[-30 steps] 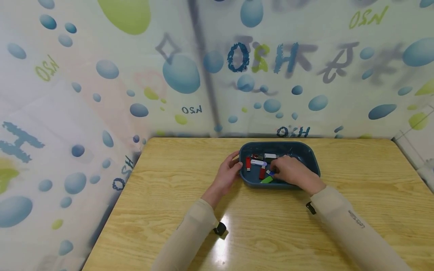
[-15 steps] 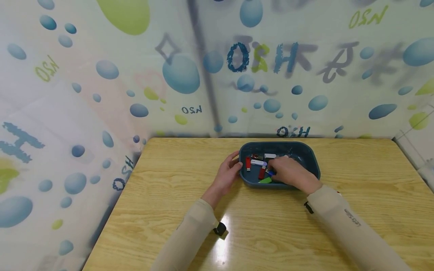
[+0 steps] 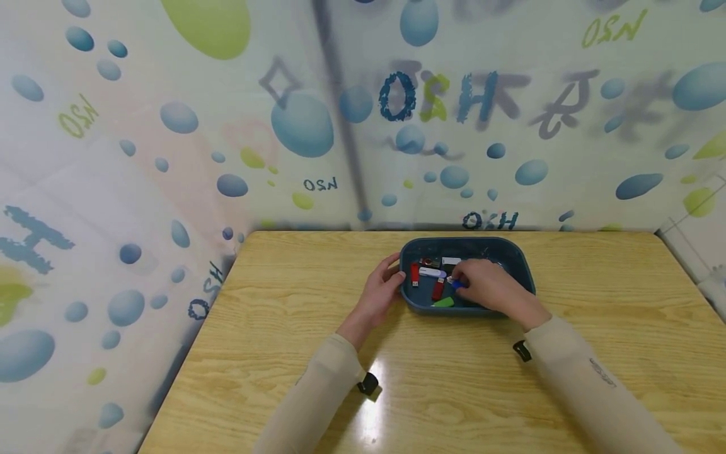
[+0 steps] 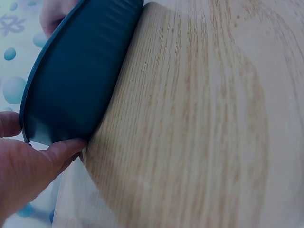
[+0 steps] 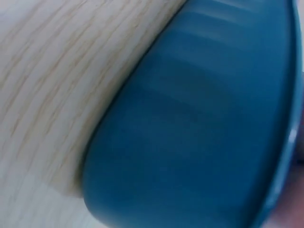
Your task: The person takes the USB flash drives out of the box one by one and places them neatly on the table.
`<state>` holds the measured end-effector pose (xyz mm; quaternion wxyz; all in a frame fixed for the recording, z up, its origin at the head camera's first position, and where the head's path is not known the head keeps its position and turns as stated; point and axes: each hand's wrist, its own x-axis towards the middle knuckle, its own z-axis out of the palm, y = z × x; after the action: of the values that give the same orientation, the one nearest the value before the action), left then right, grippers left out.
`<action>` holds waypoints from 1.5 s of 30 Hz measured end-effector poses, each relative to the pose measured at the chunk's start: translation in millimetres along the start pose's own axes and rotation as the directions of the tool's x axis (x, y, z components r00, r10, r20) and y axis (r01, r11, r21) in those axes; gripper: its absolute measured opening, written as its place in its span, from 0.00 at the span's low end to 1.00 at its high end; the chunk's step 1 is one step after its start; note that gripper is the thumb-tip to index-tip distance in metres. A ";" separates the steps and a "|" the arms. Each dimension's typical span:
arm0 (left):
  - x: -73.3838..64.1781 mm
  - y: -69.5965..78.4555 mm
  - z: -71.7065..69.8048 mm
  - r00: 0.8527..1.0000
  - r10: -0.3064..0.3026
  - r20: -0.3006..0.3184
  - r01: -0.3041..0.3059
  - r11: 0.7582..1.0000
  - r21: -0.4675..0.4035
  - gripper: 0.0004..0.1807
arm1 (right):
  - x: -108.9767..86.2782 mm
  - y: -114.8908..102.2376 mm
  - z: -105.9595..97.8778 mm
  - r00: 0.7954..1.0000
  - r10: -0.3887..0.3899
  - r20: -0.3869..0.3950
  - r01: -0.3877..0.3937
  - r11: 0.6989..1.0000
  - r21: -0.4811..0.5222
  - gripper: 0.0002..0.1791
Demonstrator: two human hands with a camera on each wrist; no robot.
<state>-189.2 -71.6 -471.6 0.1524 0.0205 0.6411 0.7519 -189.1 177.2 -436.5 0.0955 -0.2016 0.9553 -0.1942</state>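
Note:
A dark blue plastic basin holds several USB flash drives. My left hand holds the basin's left end, its thumb at the rim; the left wrist view also shows this hand against the basin wall. Inside the basin, my right hand pinches a blue USB flash drive, partly hidden by the fingers. Nearby lie a dark red drive, a green one, a white one and a red one. In the right wrist view the basin wall hides most of the hand.
The basin stands near the back edge of a wood-grain table. Behind it hangs a patterned curtain with blue and green drops. At the basin's back lie another white drive and a dark red-and-metal one.
My right hand has shifted slightly, and the blue drive has moved a little up and right with its fingers. The green drive slid slightly left earlier. My left hand stays put.

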 end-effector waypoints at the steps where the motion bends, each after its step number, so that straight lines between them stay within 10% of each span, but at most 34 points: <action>1: -0.1 0.6 0.2 1.000 0.000 0.002 0.000 1.000 -0.001 0.28 | -2.6 -0.2 -1.8 1.000 0.004 -0.018 -0.004 1.000 0.007 0.12; 21: 1.6 -0.8 0.6 1.000 -0.006 -0.003 0.006 1.000 0.016 0.27 | -59.3 4.4 -25.6 0.939 0.123 -0.320 -0.093 0.990 0.107 0.15; 45: -1.5 1.4 1.3 1.000 -0.013 -0.010 0.013 1.000 -0.008 0.28 | -131.0 63.1 -32.4 0.877 0.227 -0.423 -0.178 0.972 0.153 0.18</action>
<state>-187.8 -71.0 -469.7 0.1541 0.0119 0.6392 0.7533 -101.5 296.5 -419.4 -0.0907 -0.0460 0.9560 -0.2752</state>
